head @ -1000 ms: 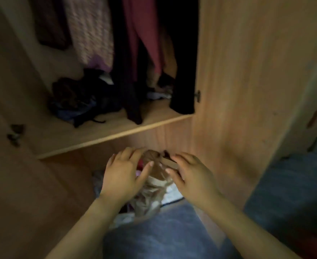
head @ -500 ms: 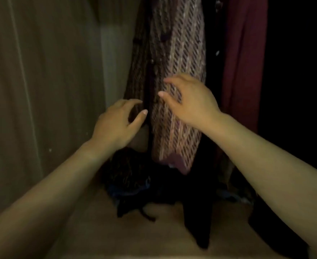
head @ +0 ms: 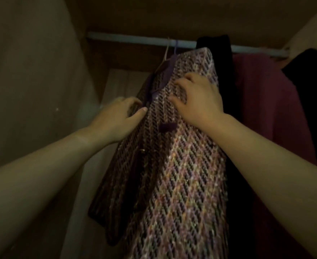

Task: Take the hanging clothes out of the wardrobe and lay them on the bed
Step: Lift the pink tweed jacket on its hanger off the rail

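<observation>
A pink-and-purple woven jacket (head: 182, 174) with a dark button hangs from the metal rail (head: 131, 39) by two thin hanger hooks (head: 170, 48). My left hand (head: 116, 118) is at the jacket's left front edge, thumb on the fabric and fingers curled around the edge. My right hand (head: 198, 101) lies spread on the jacket's upper right front, fingers apart and pressing on the weave. To the right hang a black garment (head: 223, 75), a dark red garment (head: 262, 113) and another black one (head: 314, 101). The bed is out of view.
The wardrobe's left side wall (head: 32, 81) stands close beside my left arm. The wardrobe top (head: 172, 14) is just above the rail. The light is dim.
My view has tilted up from the shelf to the rail. Both hands have risen along the woven jacket to its shoulder area and now touch it.
</observation>
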Action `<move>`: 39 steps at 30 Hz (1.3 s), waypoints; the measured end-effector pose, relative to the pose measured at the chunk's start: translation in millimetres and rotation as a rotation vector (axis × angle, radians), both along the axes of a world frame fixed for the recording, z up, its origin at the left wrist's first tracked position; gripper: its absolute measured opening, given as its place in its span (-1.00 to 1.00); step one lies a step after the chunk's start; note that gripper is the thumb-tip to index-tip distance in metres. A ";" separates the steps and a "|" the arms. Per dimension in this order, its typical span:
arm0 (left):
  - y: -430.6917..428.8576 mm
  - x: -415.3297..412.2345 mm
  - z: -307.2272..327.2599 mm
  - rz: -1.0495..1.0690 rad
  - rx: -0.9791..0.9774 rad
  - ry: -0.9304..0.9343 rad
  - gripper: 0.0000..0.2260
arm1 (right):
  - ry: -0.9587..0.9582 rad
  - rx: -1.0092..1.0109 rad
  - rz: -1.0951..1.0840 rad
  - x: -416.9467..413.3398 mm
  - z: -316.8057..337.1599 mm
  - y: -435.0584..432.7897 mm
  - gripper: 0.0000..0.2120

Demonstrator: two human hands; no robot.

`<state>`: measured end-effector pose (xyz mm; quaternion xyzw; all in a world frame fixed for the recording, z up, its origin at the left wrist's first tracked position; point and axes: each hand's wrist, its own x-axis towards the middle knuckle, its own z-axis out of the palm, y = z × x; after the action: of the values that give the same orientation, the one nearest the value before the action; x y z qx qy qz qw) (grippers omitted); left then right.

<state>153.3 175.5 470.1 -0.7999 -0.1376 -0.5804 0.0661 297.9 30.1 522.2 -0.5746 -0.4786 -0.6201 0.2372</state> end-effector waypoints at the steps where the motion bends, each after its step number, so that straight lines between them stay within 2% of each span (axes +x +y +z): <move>1: 5.3 8.1 8.1 -0.001 0.021 -0.006 -0.47 | 0.000 0.010 -0.025 7.9 2.3 1.5 -0.60; 5: 25.6 47.0 45.2 0.003 0.072 -0.039 -0.44 | -0.076 0.036 -0.154 25.1 34.0 6.3 -0.59; 8: 33.1 74.7 73.7 -0.081 0.103 -0.090 -0.41 | -0.110 0.019 -0.219 27.7 72.4 12.8 -0.59; 14: 44.0 121.0 99.2 -0.238 0.149 -0.146 -0.53 | 0.048 -0.038 -0.329 34.0 133.0 29.5 -0.57; 21: 54.7 139.1 94.8 -0.311 0.217 -0.168 -0.52 | 0.196 -0.085 -0.263 38.7 162.1 31.8 -0.72; 26: 67.2 136.5 101.6 -0.276 0.279 -0.162 -0.52 | 0.330 0.077 -0.106 45.7 167.6 40.4 -0.81; 34: 69.6 107.4 138.3 -0.169 0.325 -0.239 -0.50 | 0.238 0.208 -0.131 20.4 191.4 35.4 -0.87; 37: 73.5 87.4 145.5 -0.156 0.281 -0.304 -0.48 | 0.226 0.203 -0.086 26.6 174.2 30.9 -0.87; 39: 77.6 75.7 144.5 -0.124 0.251 -0.336 -0.54 | 0.270 0.175 -0.032 32.2 153.5 28.8 -0.87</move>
<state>229.0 253.1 614.6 -0.6844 -0.0240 -0.7210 0.1054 330.1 58.8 675.7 -0.6374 -0.3771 -0.5803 0.3386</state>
